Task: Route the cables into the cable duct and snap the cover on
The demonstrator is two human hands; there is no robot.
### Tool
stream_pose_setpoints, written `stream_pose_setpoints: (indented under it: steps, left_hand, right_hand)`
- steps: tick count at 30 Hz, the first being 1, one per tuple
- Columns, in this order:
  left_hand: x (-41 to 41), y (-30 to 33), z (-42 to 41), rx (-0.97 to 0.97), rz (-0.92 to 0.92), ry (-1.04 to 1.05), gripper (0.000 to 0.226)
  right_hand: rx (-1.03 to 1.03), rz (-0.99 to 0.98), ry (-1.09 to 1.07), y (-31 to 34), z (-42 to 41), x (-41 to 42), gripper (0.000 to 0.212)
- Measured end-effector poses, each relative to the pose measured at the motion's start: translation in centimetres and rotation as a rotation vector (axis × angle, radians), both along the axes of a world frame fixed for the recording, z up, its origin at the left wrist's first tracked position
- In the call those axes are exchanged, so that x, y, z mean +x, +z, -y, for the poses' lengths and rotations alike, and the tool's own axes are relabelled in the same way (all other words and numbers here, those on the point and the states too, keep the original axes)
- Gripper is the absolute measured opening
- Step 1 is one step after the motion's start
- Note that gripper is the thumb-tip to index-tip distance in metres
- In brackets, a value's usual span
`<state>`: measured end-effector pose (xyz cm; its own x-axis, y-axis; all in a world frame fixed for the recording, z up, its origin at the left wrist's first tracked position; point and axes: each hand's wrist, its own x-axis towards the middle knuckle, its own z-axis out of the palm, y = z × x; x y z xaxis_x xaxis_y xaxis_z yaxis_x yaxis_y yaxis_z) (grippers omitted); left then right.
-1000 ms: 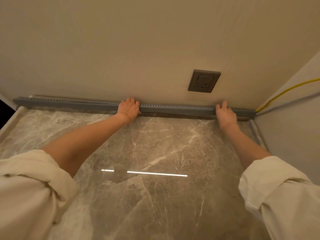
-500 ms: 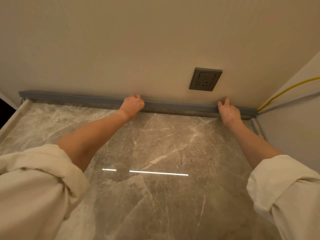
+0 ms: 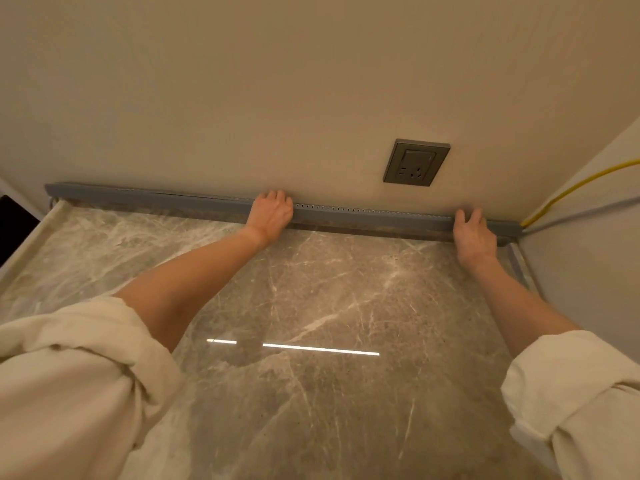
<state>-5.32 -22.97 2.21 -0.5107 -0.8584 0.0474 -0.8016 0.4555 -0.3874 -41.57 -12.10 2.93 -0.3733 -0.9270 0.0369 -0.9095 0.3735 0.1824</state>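
Duct (image 3: pixel 374 215) lies along counter's (image 3: pixel 346 292) rear edge at wall (image 3: pixel 277 98); left hand's (image 3: pixel 272 213) grip curls over it, right hand (image 3: pixel 472 234) presses flat-fingered; uneven pressure risks a partial snap or pinched yellow cable (image 3: pixel 571 188).

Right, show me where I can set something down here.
Widest bare patch: counter between left forearm and right forearm, in front of the duct. Another lies from the left forearm to the counter's left edge. Crowded: the back, where left hand and right hand rest on the duct, and the cable corner.
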Motion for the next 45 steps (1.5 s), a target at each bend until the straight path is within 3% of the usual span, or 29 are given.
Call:
stream_pose_setpoints:
  steps: [17, 29, 35, 41, 45]
  left_hand:
    - [-1.0, -0.7, -0.9, 0.053, -0.073, -0.041, 0.033]
    - [-2.5, -0.9, -1.1, 0.102, -0.134, -0.058, 0.049]
    - [-1.9, -0.6, -1.3, 0.123, -0.209, -0.024, 0.055]
    - [0.0, 0.8, -2.2, 0.137, -0.286, 0.057, 0.045]
    - [1.8, 2.8, -2.0, 0.137, -0.436, 0.106, 0.046]
  right_hand:
    - [-0.031, 0.054, -0.130, -1.1, -1.2, 1.1, 0.046]
    - [0.054, 0.046, -0.063, -0.3, -1.9, 1.0, 0.051]
    - [-0.088, 0.028, 0.003, -0.4, -2.2, 1.6, 0.033]
    - [-0.107, 0.003, 0.010, 0.3, -2.8, 2.6, 0.032]
    - [-0.127, -0.005, 0.074, 2.2, -2.2, 3.8, 0.033]
